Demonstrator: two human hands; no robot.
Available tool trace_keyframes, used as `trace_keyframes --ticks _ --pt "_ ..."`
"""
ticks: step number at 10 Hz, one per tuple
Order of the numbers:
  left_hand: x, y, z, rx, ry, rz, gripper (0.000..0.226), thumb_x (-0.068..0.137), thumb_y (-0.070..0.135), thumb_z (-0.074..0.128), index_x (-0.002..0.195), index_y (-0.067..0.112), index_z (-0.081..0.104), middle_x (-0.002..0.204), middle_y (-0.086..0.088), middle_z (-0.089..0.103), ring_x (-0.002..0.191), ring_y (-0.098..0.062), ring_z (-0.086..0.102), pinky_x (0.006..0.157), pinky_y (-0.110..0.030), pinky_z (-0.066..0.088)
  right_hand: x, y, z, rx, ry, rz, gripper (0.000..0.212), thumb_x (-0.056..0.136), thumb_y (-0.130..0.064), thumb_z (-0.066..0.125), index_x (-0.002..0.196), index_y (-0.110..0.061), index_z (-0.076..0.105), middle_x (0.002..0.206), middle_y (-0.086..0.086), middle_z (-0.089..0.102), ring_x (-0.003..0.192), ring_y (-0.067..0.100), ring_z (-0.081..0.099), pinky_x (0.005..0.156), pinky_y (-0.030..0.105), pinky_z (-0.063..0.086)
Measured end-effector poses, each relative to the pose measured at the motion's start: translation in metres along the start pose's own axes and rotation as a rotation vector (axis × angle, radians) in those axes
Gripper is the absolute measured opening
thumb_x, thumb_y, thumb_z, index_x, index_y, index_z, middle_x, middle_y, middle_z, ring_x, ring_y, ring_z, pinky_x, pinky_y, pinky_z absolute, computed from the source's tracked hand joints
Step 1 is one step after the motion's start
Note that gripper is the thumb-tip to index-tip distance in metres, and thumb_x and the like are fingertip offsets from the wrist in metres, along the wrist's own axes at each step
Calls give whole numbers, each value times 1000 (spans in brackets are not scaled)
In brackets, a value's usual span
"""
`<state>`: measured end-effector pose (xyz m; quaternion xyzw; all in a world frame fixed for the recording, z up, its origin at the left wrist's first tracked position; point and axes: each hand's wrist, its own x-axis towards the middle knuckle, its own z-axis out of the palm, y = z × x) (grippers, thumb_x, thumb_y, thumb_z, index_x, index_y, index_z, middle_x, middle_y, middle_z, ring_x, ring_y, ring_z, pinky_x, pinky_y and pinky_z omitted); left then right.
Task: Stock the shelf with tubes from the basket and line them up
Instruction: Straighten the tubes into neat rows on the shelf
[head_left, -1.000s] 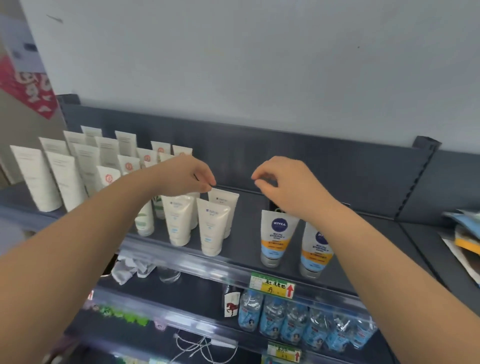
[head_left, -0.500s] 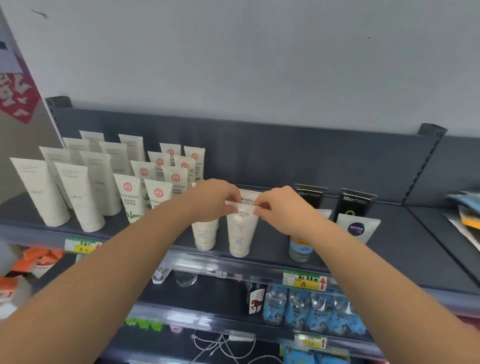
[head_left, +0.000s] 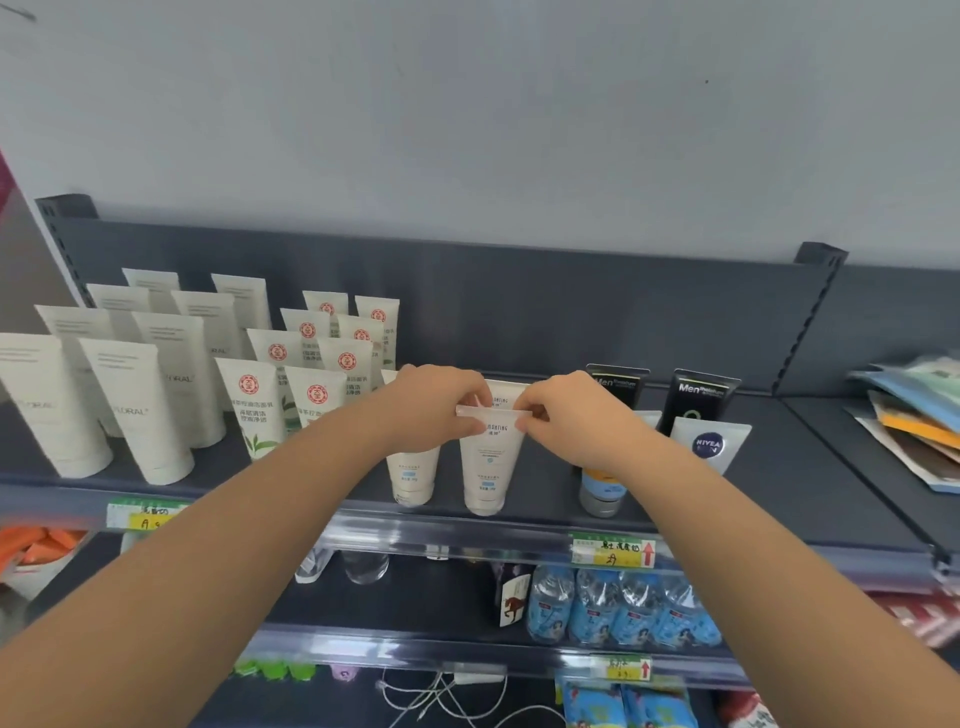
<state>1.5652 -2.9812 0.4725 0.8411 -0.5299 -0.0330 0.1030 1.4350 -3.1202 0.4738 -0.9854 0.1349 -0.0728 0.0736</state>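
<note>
Left hand (head_left: 432, 410) and right hand (head_left: 577, 422): both bare, each on a bare forearm uncovered as far as the view shows.

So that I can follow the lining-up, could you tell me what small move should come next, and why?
Probably ease the white tube back a touch. The left hand and right hand pinch its crimped top; it stands upright on the shelf, its base seemingly slightly forward of the neighbouring tube on its left.
</note>
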Motion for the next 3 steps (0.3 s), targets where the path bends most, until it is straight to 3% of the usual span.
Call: trace_keyframes --ticks 2,3 --pt "-12 -5 2 -76 74 51 56 90 46 61 139 32 37 134 9 53 112 -12 58 104 -45 41 -8 -4 -11 7 90 36 32 96 -25 53 126 -17 63 114 0 67 105 18 61 95 34 48" --pt "-21 -12 1 -57 141 65 68 89 44 62 147 31 29 150 5 39 133 -17 44 110 -49 36 -15 -7 -14 23 156 67 32 96 -25 53 127 -18 61 118 1 63 106 18 59 92 31 47"
